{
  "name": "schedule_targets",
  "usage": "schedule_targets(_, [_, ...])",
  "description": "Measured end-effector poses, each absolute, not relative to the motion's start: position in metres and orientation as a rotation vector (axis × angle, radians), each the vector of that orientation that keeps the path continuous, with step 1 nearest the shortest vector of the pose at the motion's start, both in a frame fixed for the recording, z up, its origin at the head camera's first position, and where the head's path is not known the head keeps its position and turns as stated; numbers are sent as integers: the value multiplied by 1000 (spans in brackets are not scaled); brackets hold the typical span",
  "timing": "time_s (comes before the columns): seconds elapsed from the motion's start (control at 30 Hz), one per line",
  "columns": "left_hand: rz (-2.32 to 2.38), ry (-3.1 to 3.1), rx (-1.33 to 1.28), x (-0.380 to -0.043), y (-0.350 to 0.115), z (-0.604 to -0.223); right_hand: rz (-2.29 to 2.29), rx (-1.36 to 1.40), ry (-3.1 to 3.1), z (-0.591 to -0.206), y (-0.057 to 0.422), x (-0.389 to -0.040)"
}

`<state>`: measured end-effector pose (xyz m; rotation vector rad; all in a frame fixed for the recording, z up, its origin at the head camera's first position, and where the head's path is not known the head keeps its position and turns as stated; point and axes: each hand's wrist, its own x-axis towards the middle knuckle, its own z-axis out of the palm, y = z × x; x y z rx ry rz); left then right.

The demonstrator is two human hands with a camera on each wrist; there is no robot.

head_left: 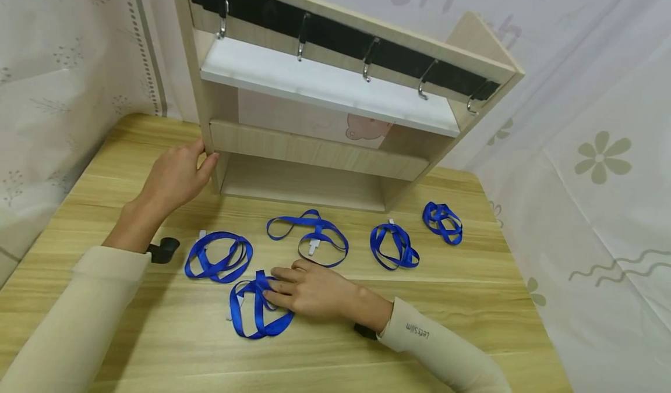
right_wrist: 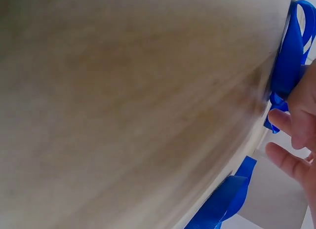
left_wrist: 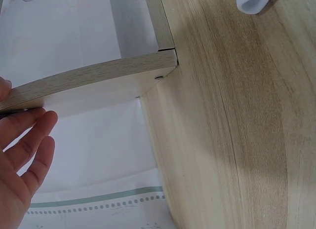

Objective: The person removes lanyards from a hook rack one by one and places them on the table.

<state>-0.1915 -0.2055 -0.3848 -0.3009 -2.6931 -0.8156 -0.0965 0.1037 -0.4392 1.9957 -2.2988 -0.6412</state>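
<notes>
My left hand (head_left: 175,174) grips the front edge of the left side panel (head_left: 194,78) of a pale wooden rack. In the left wrist view, the thumb lies on one face of the panel (left_wrist: 98,76) and the fingers on the other. My right hand (head_left: 317,291) reaches over the nearest coiled blue lanyard (head_left: 259,311), fingertips on its ribbon and loosely extended. The lanyard lies on the table, partly hidden by those fingers. In the right wrist view, the thumb and fingers stand apart beside the blue ribbon (right_wrist: 286,66).
More coiled blue lanyards lie before the rack: one at left (head_left: 212,272), one in the middle (head_left: 318,229) with a white clip, others toward the right (head_left: 406,259). Several metal hooks (head_left: 368,61) hang along the rack's black strip, above a white shelf (head_left: 325,87). Patterned curtains surround the wooden table (head_left: 461,335).
</notes>
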Motion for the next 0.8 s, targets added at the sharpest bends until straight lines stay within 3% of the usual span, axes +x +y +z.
schedule_targets(0.43, [-813,-2696,-295,-190,-205,-384,-501,1878,-2108,-410,117,-105])
schedule_targets(0.8, [-802,-2715,-306,-184,-206,-387,46,1534,-2439,-396,185,-148])
